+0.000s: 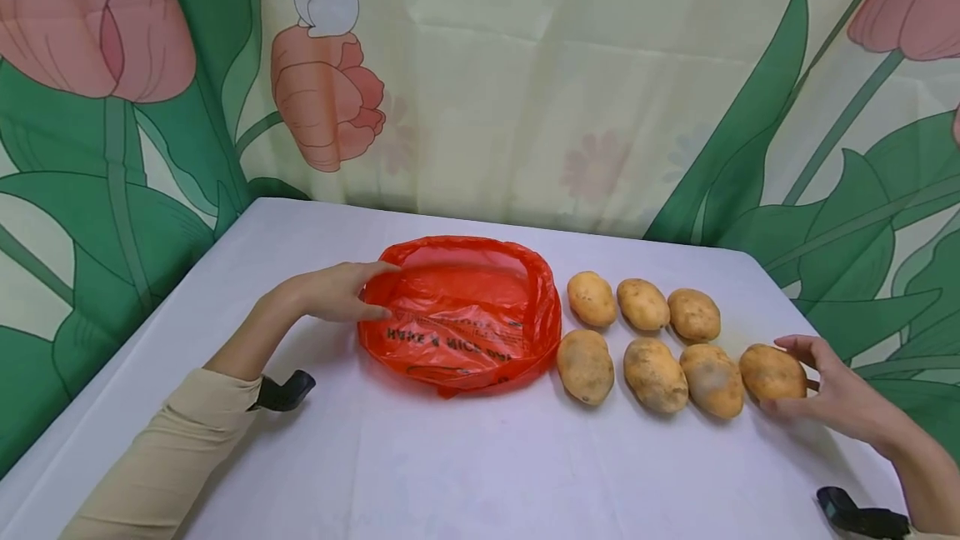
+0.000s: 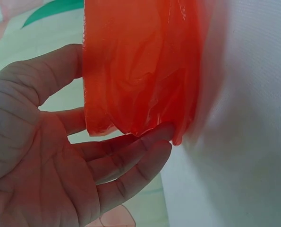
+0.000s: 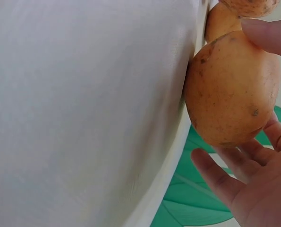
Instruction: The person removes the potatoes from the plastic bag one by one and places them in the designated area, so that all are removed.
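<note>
A red plastic bag with dark printing lies with its mouth spread in a wide ring. At the bag's left rim is my left hand; its thumb and index finger reach over the edge, while the outer fingertips touch the bag wall from outside. My right hand holds the rightmost potato, the thumb on one side and the fingers around the other. In the right wrist view this potato stands close against the white cloth. Part of the fingers is hidden behind it.
Between bag and right hand sit several potatoes in two rows, three of them in the back row. White cloth covers the table. A curtain with tulips and leaves hangs behind it.
</note>
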`<state>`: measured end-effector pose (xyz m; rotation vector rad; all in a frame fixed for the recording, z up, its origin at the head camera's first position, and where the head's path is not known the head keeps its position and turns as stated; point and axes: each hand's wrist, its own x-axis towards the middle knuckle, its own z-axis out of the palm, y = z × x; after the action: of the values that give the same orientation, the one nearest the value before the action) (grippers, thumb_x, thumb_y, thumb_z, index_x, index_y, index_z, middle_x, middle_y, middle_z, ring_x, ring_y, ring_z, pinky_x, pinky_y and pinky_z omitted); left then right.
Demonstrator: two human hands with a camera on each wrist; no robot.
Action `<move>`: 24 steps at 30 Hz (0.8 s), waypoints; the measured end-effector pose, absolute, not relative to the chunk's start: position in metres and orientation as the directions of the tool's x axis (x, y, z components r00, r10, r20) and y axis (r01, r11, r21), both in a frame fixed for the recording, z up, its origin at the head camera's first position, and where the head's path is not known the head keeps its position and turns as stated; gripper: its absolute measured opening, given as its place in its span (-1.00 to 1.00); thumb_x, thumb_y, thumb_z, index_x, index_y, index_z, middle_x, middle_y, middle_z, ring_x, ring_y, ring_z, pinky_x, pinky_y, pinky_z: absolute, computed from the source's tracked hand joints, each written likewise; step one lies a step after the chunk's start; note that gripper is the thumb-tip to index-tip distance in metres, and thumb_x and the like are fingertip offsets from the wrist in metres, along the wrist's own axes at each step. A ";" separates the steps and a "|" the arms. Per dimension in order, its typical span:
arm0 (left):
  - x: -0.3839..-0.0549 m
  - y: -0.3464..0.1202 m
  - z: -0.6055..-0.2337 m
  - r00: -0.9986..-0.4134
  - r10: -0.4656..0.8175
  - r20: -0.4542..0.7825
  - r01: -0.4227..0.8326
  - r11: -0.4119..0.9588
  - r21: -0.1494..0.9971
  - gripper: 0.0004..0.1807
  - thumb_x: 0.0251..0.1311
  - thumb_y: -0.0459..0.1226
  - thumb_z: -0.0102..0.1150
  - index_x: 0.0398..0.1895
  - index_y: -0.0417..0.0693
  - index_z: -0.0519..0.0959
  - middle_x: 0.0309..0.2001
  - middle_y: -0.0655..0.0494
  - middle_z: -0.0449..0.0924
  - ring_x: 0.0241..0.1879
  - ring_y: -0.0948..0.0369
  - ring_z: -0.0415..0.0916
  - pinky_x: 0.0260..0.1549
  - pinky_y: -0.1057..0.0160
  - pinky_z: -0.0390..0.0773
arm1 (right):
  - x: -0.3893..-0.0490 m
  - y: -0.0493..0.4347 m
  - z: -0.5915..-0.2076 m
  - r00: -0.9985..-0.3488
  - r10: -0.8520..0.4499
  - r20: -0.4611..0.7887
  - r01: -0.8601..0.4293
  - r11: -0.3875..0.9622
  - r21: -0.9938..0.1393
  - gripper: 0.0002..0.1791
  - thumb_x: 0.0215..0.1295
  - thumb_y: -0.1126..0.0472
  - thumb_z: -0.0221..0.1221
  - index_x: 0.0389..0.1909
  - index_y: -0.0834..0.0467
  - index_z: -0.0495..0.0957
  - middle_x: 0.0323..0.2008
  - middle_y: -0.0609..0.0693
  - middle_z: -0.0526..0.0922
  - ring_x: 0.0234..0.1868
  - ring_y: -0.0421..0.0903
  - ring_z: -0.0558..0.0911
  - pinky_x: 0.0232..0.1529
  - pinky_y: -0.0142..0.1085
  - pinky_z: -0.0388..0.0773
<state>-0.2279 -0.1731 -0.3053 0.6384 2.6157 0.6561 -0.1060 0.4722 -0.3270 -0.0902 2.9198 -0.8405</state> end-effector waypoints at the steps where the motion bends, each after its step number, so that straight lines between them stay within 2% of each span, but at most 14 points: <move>1: -0.228 -0.173 -0.305 -0.829 0.508 -0.234 0.337 0.787 0.517 -0.14 0.28 -0.10 0.31 0.57 -0.16 0.19 0.45 -0.26 0.31 0.42 -0.22 0.24 0.13 -0.18 0.60 | -0.106 0.471 -0.326 -0.993 -0.083 -0.084 -0.024 0.839 -0.543 0.00 0.23 0.24 0.38 0.41 0.49 -0.12 0.34 0.50 0.09 0.27 0.57 0.10 0.15 0.24 0.44; 2: -0.228 -0.174 -0.305 -0.830 0.507 -0.232 0.336 0.787 0.518 -0.14 0.28 -0.09 0.31 0.57 -0.16 0.19 0.45 -0.25 0.31 0.42 -0.22 0.24 0.13 -0.17 0.60 | -0.107 0.470 -0.324 -0.994 -0.075 -0.085 -0.018 0.846 -0.533 0.01 0.24 0.22 0.38 0.41 0.48 -0.13 0.34 0.49 0.09 0.27 0.55 0.11 0.12 0.10 0.48; 3: -0.228 -0.174 -0.305 -0.831 0.507 -0.229 0.337 0.786 0.518 -0.15 0.29 -0.09 0.30 0.57 -0.16 0.19 0.45 -0.26 0.31 0.42 -0.22 0.24 0.13 -0.17 0.60 | -0.107 0.468 -0.323 -0.994 -0.073 -0.086 -0.015 0.842 -0.540 0.02 0.24 0.23 0.37 0.42 0.48 -0.15 0.35 0.52 0.07 0.28 0.57 0.10 0.11 0.28 0.41; 5: -0.228 -0.175 -0.305 -0.834 0.505 -0.223 0.336 0.784 0.522 -0.16 0.31 -0.09 0.29 0.57 -0.16 0.19 0.45 -0.26 0.32 0.41 -0.21 0.26 0.12 -0.16 0.60 | -0.107 0.465 -0.320 -0.994 -0.071 -0.087 -0.011 0.835 -0.550 0.03 0.25 0.23 0.36 0.43 0.48 -0.18 0.36 0.57 0.03 0.29 0.60 0.07 0.12 0.42 0.31; 6: -0.228 -0.176 -0.304 -0.835 0.507 -0.216 0.340 0.782 0.522 -0.17 0.31 -0.09 0.28 0.57 -0.16 0.19 0.44 -0.26 0.33 0.39 -0.21 0.28 0.12 -0.15 0.61 | -0.108 0.464 -0.319 -0.994 -0.066 -0.082 -0.011 0.840 -0.543 0.04 0.25 0.23 0.37 0.44 0.47 -0.18 0.36 0.56 0.03 0.29 0.59 0.07 0.19 0.29 0.37; 8: -0.228 -0.177 -0.304 -0.837 0.510 -0.199 0.348 0.776 0.525 -0.18 0.32 -0.08 0.26 0.56 -0.16 0.21 0.42 -0.25 0.35 0.33 -0.18 0.34 0.09 -0.12 0.63 | -0.108 0.463 -0.319 -0.995 -0.059 -0.075 -0.009 0.842 -0.539 0.05 0.25 0.21 0.37 0.45 0.46 -0.19 0.37 0.57 0.01 0.29 0.58 0.07 0.21 0.29 0.36; 9: -0.227 -0.177 -0.303 -0.837 0.514 -0.190 0.354 0.771 0.529 -0.19 0.33 -0.08 0.26 0.56 -0.17 0.21 0.39 -0.26 0.37 0.29 -0.17 0.37 0.06 -0.10 0.65 | -0.108 0.462 -0.319 -0.996 -0.064 -0.066 -0.017 0.833 -0.553 0.07 0.24 0.23 0.38 0.46 0.46 -0.21 0.37 0.59 -0.02 0.29 0.59 0.05 0.23 0.42 0.24; 12: -0.225 -0.180 -0.301 -0.839 0.521 -0.156 0.376 0.763 0.526 -0.21 0.32 -0.08 0.26 0.54 -0.18 0.25 0.31 -0.25 0.44 0.17 -0.13 0.43 -0.06 -0.01 0.69 | -0.107 0.460 -0.319 -0.998 -0.063 -0.026 -0.038 0.831 -0.555 0.12 0.20 0.24 0.41 0.49 0.43 -0.22 0.39 0.60 -0.04 0.31 0.55 0.00 0.36 0.44 0.03; 13: -0.225 -0.181 -0.301 -0.840 0.522 -0.149 0.379 0.760 0.528 -0.22 0.32 -0.08 0.26 0.53 -0.18 0.25 0.28 -0.24 0.45 0.14 -0.12 0.44 -0.10 0.02 0.70 | -0.107 0.458 -0.319 -0.998 -0.068 -0.007 -0.052 0.822 -0.567 0.14 0.19 0.25 0.42 0.50 0.42 -0.23 0.40 0.62 -0.06 0.32 0.56 -0.04 0.28 0.57 -0.12; 17: -0.222 -0.181 -0.300 -0.850 0.513 -0.117 0.388 0.761 0.520 -0.24 0.33 -0.11 0.26 0.52 -0.17 0.26 0.21 -0.25 0.47 0.14 -0.14 0.43 -0.13 0.03 0.71 | -0.104 0.452 -0.316 -0.994 -0.069 0.082 -0.104 0.816 -0.569 0.15 0.20 0.27 0.42 0.55 0.36 -0.23 0.43 0.61 -0.05 0.42 0.54 -0.15 0.41 0.46 -0.42; 18: -0.221 -0.180 -0.299 -0.853 0.511 -0.105 0.392 0.761 0.517 -0.24 0.33 -0.12 0.26 0.53 -0.17 0.26 0.22 -0.26 0.46 0.16 -0.16 0.43 -0.11 0.00 0.71 | -0.103 0.449 -0.315 -0.993 -0.060 0.105 -0.109 0.816 -0.568 0.13 0.22 0.26 0.41 0.56 0.36 -0.21 0.44 0.60 -0.04 0.44 0.51 -0.15 0.44 0.40 -0.44; 21: -0.217 -0.178 -0.298 -0.865 0.496 -0.073 0.398 0.767 0.503 -0.23 0.34 -0.15 0.25 0.55 -0.19 0.22 0.30 -0.31 0.39 0.25 -0.21 0.38 -0.01 -0.14 0.68 | -0.100 0.434 -0.311 -0.985 -0.018 0.169 -0.111 0.824 -0.555 0.03 0.32 0.19 0.36 0.57 0.34 -0.13 0.46 0.56 0.02 0.50 0.44 -0.10 0.59 -0.26 -0.30; 22: -0.214 -0.177 -0.298 -0.867 0.495 -0.059 0.405 0.768 0.496 -0.21 0.34 -0.16 0.26 0.55 -0.19 0.20 0.33 -0.34 0.35 0.29 -0.24 0.34 0.01 -0.19 0.66 | -0.100 0.427 -0.309 -0.982 0.001 0.188 -0.105 0.825 -0.555 0.00 0.35 0.17 0.33 0.57 0.33 -0.10 0.48 0.53 0.04 0.51 0.42 -0.07 0.52 -0.48 -0.22; 24: -0.209 -0.174 -0.296 -0.870 0.491 -0.038 0.415 0.773 0.480 -0.18 0.34 -0.17 0.25 0.58 -0.19 0.15 0.41 -0.39 0.23 0.38 -0.28 0.22 0.08 -0.28 0.58 | -0.098 0.414 -0.307 -0.971 0.036 0.235 -0.105 0.821 -0.560 -0.09 0.38 0.13 0.31 0.55 0.30 -0.01 0.48 0.42 0.13 0.56 0.15 0.07 0.25 -0.79 -0.08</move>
<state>-0.2091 -0.1737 -0.2963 0.7224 2.8043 0.7027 -0.0984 0.4138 -0.3070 -0.0625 3.2219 -1.0146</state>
